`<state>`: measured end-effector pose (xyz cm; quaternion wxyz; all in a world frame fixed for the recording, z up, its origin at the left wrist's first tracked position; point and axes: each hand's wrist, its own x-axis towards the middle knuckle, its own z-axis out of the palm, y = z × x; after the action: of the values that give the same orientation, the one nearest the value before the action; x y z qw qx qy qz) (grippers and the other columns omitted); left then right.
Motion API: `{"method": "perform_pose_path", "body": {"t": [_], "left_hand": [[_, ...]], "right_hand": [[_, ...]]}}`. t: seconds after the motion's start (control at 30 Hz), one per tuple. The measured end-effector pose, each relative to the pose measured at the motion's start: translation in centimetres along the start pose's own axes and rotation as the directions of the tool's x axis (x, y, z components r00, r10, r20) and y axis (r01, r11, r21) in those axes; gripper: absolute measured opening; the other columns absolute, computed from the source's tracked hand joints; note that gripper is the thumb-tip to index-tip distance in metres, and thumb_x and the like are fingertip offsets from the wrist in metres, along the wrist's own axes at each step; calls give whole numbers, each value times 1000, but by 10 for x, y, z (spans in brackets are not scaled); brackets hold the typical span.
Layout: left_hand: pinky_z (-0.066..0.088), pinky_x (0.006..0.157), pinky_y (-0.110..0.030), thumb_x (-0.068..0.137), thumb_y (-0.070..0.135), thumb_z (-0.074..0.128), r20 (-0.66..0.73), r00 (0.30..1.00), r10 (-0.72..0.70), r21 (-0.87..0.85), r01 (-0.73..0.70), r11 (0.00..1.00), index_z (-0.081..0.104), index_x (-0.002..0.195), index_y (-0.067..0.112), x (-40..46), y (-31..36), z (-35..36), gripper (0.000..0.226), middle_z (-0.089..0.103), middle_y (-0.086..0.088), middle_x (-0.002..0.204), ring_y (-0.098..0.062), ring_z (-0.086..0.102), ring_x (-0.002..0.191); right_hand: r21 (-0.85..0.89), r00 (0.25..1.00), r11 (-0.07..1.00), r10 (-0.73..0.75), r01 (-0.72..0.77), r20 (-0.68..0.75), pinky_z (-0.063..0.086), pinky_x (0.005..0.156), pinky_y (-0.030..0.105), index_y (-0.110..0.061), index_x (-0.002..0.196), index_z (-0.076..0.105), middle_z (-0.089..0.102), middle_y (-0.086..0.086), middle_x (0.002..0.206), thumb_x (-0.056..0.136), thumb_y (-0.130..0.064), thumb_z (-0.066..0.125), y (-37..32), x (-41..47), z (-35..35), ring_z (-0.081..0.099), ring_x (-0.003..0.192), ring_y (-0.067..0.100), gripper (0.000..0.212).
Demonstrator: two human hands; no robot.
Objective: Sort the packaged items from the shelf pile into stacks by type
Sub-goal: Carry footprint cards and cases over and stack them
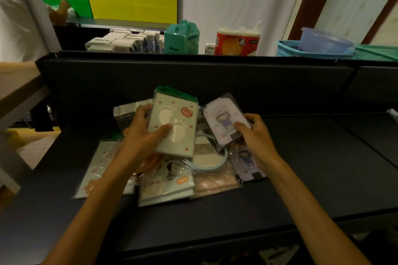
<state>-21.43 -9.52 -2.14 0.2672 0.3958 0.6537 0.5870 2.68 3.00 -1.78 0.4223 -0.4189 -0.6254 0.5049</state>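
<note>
Holding two types apart: left hand (143, 133) grips green footprint pack (175, 122), right hand (254, 130) pinches lilac cartoon-girl pack (224, 122), both lifted above unsorted pile (172, 170) on dark shelf (301, 168), likely comparing designs before stacking.

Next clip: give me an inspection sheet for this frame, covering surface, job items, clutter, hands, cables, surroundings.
Surface: dark shelf, pile at its middle.
Job's things: green footprint packet and lilac figure packet lifted; more green packets, another lilac one, a pink packet and a blue-rimmed round item overlap below.
Clutter: nothing seen beyond the pile.
Hands: left hand has its grip on the footprint packet; right hand pinches the lilac figure packet.
Cables: nothing seen.
Surroundings: cartons, teal box, red roll pack, blue basket on the ledge behind.
</note>
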Motion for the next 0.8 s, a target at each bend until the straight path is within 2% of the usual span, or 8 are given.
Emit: {"method": "perform_pose_path", "body": {"t": [0.07,0.1,0.23,0.33,0.47,0.57,0.67,0.8], "left_hand": [[57,74,-47,76,35,73,23,999,34,24,-34,999,38,118,53,-1,2,2,58,55,2,121,-23,62,101],[58,71,-43,76,35,73,36,998,51,9,-51,999,39,117,54,-1,3,4,57,56,4,119,-20,64,99],[50,48,-14,80,19,70,18,994,109,-40,-108,993,40,115,46,-8,12,27,54,57,17,99,11,63,76],[53,54,-16,81,14,69,41,992,116,-48,-114,992,38,120,40,-14,21,52,56,57,20,101,5,63,83],[56,68,-30,83,14,67,91,986,142,-20,-141,990,33,123,41,-29,37,103,59,53,12,114,-8,61,97],[57,75,-39,83,16,68,137,979,152,-19,-151,988,33,123,43,-40,44,154,60,52,10,117,-12,60,102],[57,73,-35,82,15,69,166,975,147,-42,-142,989,35,125,41,-52,50,214,61,55,14,114,-10,60,102],[54,60,-22,80,16,70,243,958,150,-58,-140,988,33,120,50,-75,58,304,64,57,18,103,-2,63,90]], "right_hand": [[66,1000,998,-18,20,-17,59,66,31,-24,119,52,64,1,109,91,-20,58,0,-2,-14,68,91,15,29],[90,999,995,-31,33,-23,59,68,32,-23,121,53,65,1,109,91,-18,59,1,-4,-22,68,93,15,31],[157,998,987,-35,41,-46,59,67,35,-20,120,51,64,3,111,86,-11,63,9,-8,-57,69,94,17,37],[116,994,991,-57,67,-92,59,67,30,-23,120,46,62,1,115,87,-9,62,22,-14,-87,68,95,14,39],[58,981,986,-151,158,-120,56,70,23,-31,129,42,64,-11,116,88,-9,61,35,-26,-138,65,101,7,50],[40,972,982,-178,186,-151,55,69,20,-36,127,45,67,-17,112,88,-12,62,40,-36,-188,65,100,6,48],[31,966,984,-168,178,-198,54,67,17,-40,122,47,66,-25,107,88,-11,61,47,-48,-244,66,97,4,46],[20,952,987,-149,160,-267,53,65,16,-30,129,45,66,-27,104,89,-8,60,60,-68,-330,66,96,2,48]]}}
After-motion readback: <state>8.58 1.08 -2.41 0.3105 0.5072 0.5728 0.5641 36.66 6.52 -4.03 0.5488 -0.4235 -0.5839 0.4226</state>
